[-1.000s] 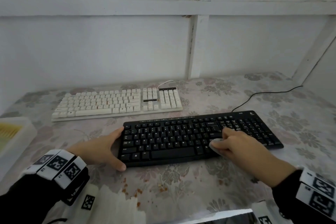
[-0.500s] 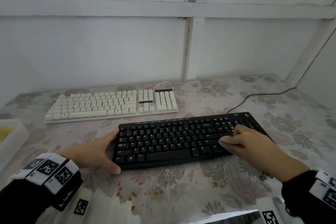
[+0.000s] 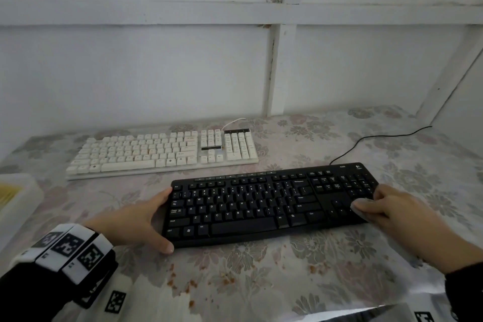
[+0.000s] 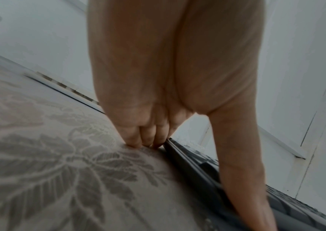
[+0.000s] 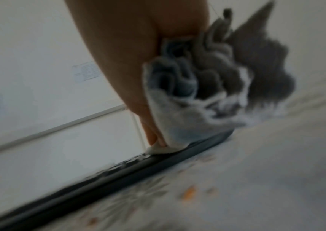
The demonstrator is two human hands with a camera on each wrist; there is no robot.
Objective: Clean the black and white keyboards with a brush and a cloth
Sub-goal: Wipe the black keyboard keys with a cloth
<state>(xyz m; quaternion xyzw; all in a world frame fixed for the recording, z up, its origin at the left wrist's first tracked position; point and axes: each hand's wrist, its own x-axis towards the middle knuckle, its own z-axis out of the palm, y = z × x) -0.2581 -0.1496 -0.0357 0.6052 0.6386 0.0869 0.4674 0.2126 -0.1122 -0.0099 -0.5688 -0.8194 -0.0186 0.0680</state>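
Observation:
The black keyboard [image 3: 261,204] lies near me on the flowered tablecloth. My left hand [image 3: 136,219] braces its left end, fingers behind the far corner and thumb at the near corner; the left wrist view shows the fingertips [image 4: 138,140] curled against that edge [image 4: 187,164]. My right hand [image 3: 386,206] grips a bunched grey and white cloth [image 3: 362,208] and presses it on the keyboard's right end. In the blurred right wrist view the cloth [image 5: 187,109] sits on the keyboard edge [image 5: 118,179]. The white keyboard [image 3: 162,151] lies behind, untouched. No brush is in view.
A pale plastic box [image 3: 18,198] with something yellow inside stands at the left table edge. The black cable [image 3: 379,138] runs back right toward the wall. Orange crumbs or stains [image 3: 183,280] dot the cloth near me. White wall panels close the back.
My right hand has slid the cloth rightward across the black keyboard, from beside the main keys to the number pad end. The left hand has kept its hold on the left end.

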